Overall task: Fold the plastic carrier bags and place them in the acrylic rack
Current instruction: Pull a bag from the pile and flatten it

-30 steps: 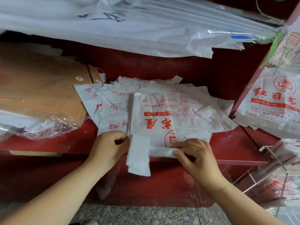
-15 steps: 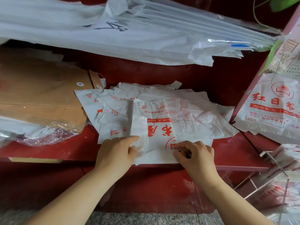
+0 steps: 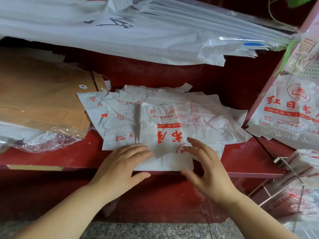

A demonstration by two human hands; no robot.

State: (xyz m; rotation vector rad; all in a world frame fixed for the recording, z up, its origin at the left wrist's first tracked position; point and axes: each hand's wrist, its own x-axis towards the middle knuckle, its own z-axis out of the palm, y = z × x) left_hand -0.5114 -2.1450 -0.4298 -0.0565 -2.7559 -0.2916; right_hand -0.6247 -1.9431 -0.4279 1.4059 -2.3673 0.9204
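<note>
A white plastic carrier bag (image 3: 162,131) with red print lies part-folded on top of a loose pile of similar bags (image 3: 207,121) on a red shelf. My left hand (image 3: 120,164) lies flat with straight fingers pressing the bag's near left edge. My right hand (image 3: 205,163) hovers with spread fingers at the bag's near right corner, its thumb by the folded edge. The acrylic rack (image 3: 283,171) stands at the lower right and holds folded bags.
Brown paper envelopes (image 3: 43,100) are stacked at the left, with clear plastic wrap (image 3: 43,140) in front. Large white sheets (image 3: 138,31) hang over from the shelf above. More printed bags (image 3: 290,114) hang at the right. The red shelf edge (image 3: 77,161) runs across below.
The white flap that hung over the shelf edge has been folded up onto the bag. Both hands went from pinching to flat and spread; the right hand let go.
</note>
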